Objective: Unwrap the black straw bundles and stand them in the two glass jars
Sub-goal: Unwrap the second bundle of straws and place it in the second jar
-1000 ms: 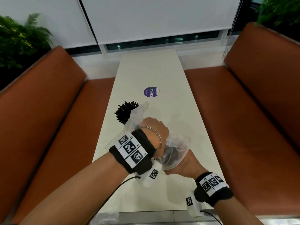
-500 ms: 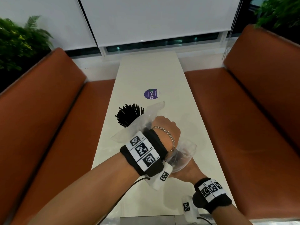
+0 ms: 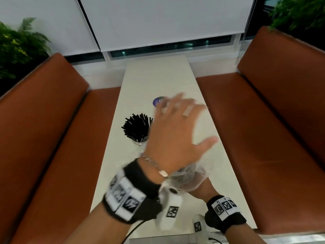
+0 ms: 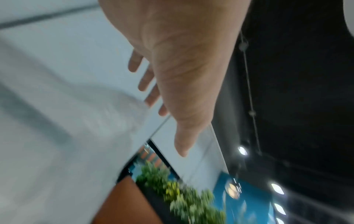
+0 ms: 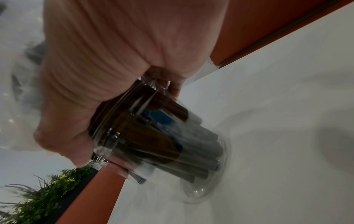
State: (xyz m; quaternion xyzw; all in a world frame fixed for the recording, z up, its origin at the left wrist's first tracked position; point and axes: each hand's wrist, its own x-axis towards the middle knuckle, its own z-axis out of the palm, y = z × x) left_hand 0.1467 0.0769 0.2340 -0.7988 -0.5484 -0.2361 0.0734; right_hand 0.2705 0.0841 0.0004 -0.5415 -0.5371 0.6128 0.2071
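Looks like a cafe or restaurant booth: two long rust-orange padded leather benches (image 3: 52, 124) face each other across a narrow cream-white table (image 3: 158, 76), with a round purple sticker (image 3: 157, 101) on it. White roller blinds (image 3: 158, 20) cover the window, and leafy green plants (image 3: 19, 46) sit behind the seats.

head cam looks down the table (image 3: 158, 81); wrist cams sit right up against each palm, both catching the orange bench (image 5: 268, 27)
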